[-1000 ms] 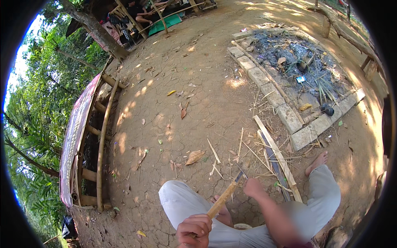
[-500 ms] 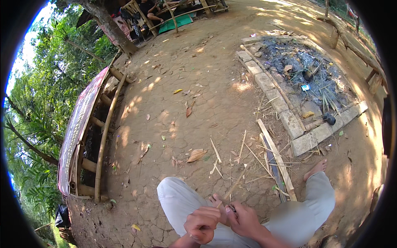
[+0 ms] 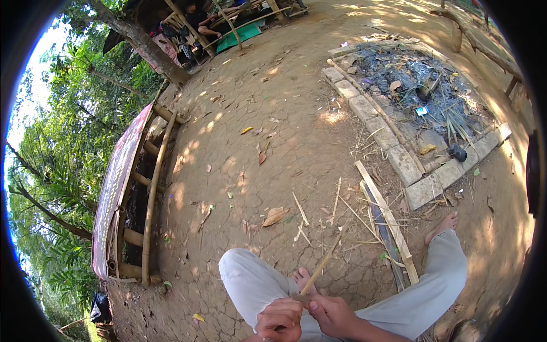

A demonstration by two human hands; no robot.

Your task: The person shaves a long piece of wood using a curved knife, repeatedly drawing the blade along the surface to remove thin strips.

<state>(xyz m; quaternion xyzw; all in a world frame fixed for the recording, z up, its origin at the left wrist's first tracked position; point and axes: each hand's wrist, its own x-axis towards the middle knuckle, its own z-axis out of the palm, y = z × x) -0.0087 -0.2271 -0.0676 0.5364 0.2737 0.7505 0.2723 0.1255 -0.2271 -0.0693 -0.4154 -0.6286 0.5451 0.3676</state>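
Between my knees, low in the view, both hands work close together. My left hand (image 3: 279, 320) is closed in a fist around the lower end of a thin bamboo strip (image 3: 326, 261), which slants up and to the right past my foot. My right hand (image 3: 335, 317) is closed beside it, thumb pressed on a short flat piece that looks like a small knife blade (image 3: 300, 297) lying against the strip. Fingers hide most of the knife, and its handle does not show.
Split bamboo slats (image 3: 388, 222) and shavings lie on the cracked soil by my right leg. Beyond is a brick-edged fire pit (image 3: 416, 196) with ash. A low bamboo bench (image 3: 149, 199) stands at left. People sit under a shelter at the far top.
The bamboo strip now points more steeply upward, with more of its length visible beyond my hands. My right hand has turned slightly, hiding the dark part of the tool. The view has shifted a little.
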